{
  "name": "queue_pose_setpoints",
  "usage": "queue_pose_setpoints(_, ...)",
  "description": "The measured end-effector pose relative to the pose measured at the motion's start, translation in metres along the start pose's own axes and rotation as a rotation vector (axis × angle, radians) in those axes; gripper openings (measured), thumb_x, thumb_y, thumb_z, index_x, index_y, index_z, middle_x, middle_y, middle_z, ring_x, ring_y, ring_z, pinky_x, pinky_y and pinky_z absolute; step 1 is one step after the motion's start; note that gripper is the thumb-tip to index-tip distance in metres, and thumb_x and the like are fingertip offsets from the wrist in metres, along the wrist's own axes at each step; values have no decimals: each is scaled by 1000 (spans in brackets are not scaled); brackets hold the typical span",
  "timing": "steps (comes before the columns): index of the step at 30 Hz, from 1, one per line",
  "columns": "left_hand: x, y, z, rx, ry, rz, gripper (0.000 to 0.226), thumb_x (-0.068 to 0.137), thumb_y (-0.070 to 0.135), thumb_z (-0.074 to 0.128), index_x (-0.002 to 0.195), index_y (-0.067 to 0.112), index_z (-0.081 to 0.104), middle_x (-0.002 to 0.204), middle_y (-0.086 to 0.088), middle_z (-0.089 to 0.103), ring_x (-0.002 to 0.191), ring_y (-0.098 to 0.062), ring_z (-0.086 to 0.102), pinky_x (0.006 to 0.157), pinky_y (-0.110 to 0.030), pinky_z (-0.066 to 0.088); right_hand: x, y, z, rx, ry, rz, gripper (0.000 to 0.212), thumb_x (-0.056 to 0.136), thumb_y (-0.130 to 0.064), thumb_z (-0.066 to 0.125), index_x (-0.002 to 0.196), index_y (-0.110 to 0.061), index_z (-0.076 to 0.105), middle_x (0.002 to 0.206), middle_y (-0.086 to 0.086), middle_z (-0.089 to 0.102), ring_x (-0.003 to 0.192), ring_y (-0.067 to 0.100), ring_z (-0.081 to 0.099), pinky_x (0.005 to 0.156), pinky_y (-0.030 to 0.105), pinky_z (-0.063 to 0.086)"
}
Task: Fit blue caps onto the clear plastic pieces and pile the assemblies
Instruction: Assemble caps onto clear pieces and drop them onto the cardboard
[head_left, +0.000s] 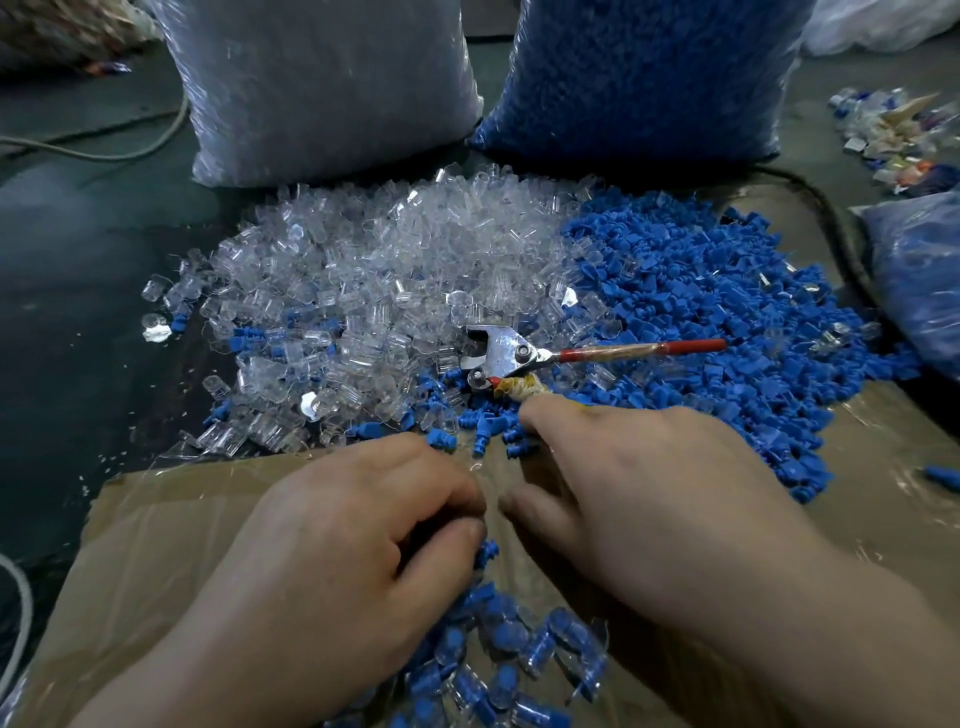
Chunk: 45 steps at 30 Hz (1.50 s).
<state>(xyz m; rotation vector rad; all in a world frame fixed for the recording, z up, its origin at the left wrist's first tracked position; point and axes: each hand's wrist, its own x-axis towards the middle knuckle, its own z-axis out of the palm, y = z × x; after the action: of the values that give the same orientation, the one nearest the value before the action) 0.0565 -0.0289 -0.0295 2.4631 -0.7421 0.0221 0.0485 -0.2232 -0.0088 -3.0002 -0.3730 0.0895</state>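
Two bulging plastic sacks stand at the back, one of clear pieces (322, 88) and one of blue caps (639, 78). Before them glossy clear plastic pieces (374, 249) and matte ribbed blue caps (701, 291) lie heaped side by side. On the brown cardboard (156, 545), the left hand (322, 561) and right hand (649, 488) meet with fingers curled; any hold is hidden. Metal pliers (498, 353) point their jaws left. The stubby capped assemblies (509, 654) are piled under the wrists, pointing every way.

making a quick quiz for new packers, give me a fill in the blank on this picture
1. The loose blue caps lie to the ___ of the clear pieces.
2. The handle of the metal tool that points right is ___.
3. The finished assemblies lie ___ the left hand and the right hand.
Missing words: right; red; between.
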Motion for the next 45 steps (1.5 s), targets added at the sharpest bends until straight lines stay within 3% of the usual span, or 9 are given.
queue_pose_setpoints(5,-2,-9,-2,-13,226,-111,18,90,55,55,92,41,66,88,26,62,83,7,61,60,-13,45,7,-7,8,-15,58,-36,40,91,-67,32,113,-34,34,96,-9,57,65,24,46,45,29,25)
queue_pose_setpoints(10,-1,-32,-7,69,300,-384,49,74,75,41,111,45,55,92,20,54,76,-5,56,71,-44,57,12,-10,13,-22,69,-97,33,95,-60,35,111,-32,41,92,-7,56,56,20,35,43,26,24)
queue_pose_setpoints(18,-2,-38,-8,251,271,-587,64,73,69,60,128,42,41,118,2,43,90,-27,61,81,-54,56,13,-6,18,29,81,-82,29,96,-53,42,86,-31,26,71,-12,38,52,15,38,42,29,33)
queue_pose_setpoints(25,2,-30,-5,274,221,-435,41,83,48,61,122,36,61,102,18,47,86,-11,53,71,-34,43,15,-7,18,31,106,-30,27,97,-23,48,83,-30,25,64,-11,37,47,9,39,40,33,36)
queue_pose_setpoints(30,2,-29,-1,213,260,-380,26,84,40,62,109,33,66,96,16,54,84,-11,55,71,-32,41,14,-6,17,102,113,-21,21,96,-24,49,86,-31,32,66,-11,45,51,10,45,44,32,38)
queue_pose_setpoints(35,1,-30,1,119,320,-330,25,86,30,61,108,41,65,98,26,56,85,8,55,69,-12,34,13,-3,16,301,161,-19,10,99,-36,41,90,-32,44,78,-11,54,67,11,54,60,38,49)
queue_pose_setpoints(38,-2,-34,2,-2,406,-312,27,85,34,64,107,49,58,102,31,56,90,12,56,64,-18,46,12,-2,13,472,185,2,11,95,-42,41,98,-36,49,84,-19,56,79,0,54,63,21,45)
queue_pose_setpoints(41,-2,-38,3,-275,495,-350,29,78,47,72,105,54,62,96,18,66,79,-2,66,64,-34,58,10,0,14,698,152,71,14,95,-42,49,108,-47,49,82,-24,60,78,-8,57,57,13,46)
queue_pose_setpoints(45,-2,-31,6,-608,434,-303,37,66,51,75,101,43,70,85,7,71,71,-7,69,62,-27,56,10,-4,11,1131,19,158,15,98,-26,53,103,-39,60,73,-6,71,63,11,69,62,34,61)
